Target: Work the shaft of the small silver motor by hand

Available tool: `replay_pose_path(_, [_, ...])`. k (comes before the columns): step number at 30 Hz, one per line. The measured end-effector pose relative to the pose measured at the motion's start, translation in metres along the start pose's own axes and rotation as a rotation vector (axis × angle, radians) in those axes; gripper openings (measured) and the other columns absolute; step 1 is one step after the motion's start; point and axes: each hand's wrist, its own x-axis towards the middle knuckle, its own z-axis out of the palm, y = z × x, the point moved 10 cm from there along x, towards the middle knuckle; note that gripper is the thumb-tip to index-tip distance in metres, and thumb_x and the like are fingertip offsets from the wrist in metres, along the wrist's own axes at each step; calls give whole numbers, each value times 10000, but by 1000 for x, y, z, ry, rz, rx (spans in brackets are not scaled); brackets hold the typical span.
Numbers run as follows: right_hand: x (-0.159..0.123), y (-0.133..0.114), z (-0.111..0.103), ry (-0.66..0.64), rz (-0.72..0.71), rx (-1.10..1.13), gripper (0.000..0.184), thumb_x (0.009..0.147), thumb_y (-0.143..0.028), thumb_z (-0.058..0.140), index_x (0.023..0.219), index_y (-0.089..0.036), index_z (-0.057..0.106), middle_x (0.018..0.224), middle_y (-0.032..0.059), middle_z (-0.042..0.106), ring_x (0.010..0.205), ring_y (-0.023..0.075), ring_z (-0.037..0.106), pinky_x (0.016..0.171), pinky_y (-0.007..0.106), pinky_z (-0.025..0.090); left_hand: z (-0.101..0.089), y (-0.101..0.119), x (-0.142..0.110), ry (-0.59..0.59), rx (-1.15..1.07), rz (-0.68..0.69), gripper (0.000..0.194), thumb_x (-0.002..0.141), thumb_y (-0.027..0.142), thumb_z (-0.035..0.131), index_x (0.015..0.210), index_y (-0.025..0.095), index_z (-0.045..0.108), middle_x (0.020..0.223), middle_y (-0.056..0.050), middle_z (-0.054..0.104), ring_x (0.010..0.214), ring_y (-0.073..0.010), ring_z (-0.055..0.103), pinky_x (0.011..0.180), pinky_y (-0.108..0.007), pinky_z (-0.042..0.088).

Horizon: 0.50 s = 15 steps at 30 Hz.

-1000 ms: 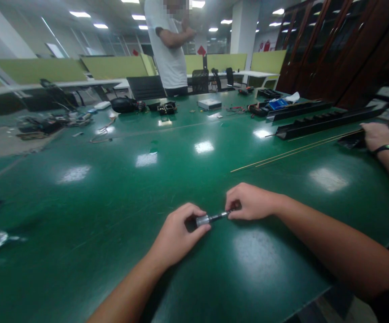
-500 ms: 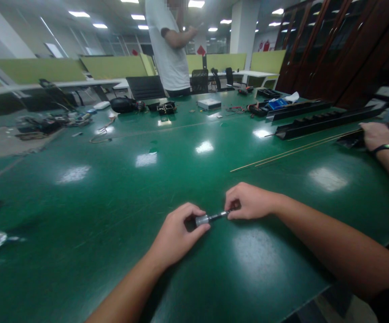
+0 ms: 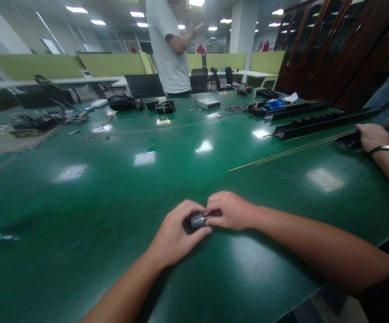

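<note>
A small silver metal cylinder (image 3: 198, 221) lies low over the green tabletop, between the thumb and fingers of my left hand (image 3: 172, 237). My left hand is closed round it in a loose C shape, its left end in shadow. At the cylinder's right end, my right hand (image 3: 231, 211) pinches the thin rod (image 3: 208, 217) that sticks out of it. Most of the rod is hidden by my right fingers. The fingertips of both hands meet or nearly meet above the cylinder.
Two thin yellowish rods (image 3: 275, 155) stretch across the green table (image 3: 113, 193) towards another person's hand (image 3: 374, 137) at right. Black channel-shaped strips (image 3: 322, 123) lie behind them. Electronic parts (image 3: 42, 121) sit at far left. A person in a white shirt (image 3: 170, 54) stands beyond the table.
My right hand has moved left along the rod, up to the cylinder and my left fingertips. The dark rod that showed between my hands is now mostly covered. The cylinder has shifted slightly left.
</note>
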Motion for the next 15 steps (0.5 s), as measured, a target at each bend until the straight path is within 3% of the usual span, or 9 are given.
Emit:
replay_pose_path(2, [-1,0,-2,12,-14,-1,149,842,-277,667,931,-176,729,854,45,696,801,156,613,739,258,424,-5,-3,0,26,22,-39,281,825,296,691,1088,213,637,1008,-50,669,908,-203,627,807,-316,501])
replay_pose_path(10, [-6,1,-9,53,-8,-33,238,845,-393,668,925,-176,724,812,36,676,761,153,592,702,263,419,-5,-17,-2,5,157,-132,178,811,324,692,951,214,695,912,-32,706,828,-211,653,754,-322,500])
replay_pose_path(15, [-6,-1,-8,51,-37,-22,156,827,-274,665,931,-169,715,829,45,676,794,166,596,739,272,433,-5,-21,-3,-2,137,-149,182,792,317,720,936,212,684,903,-19,703,828,-204,651,746,-311,490])
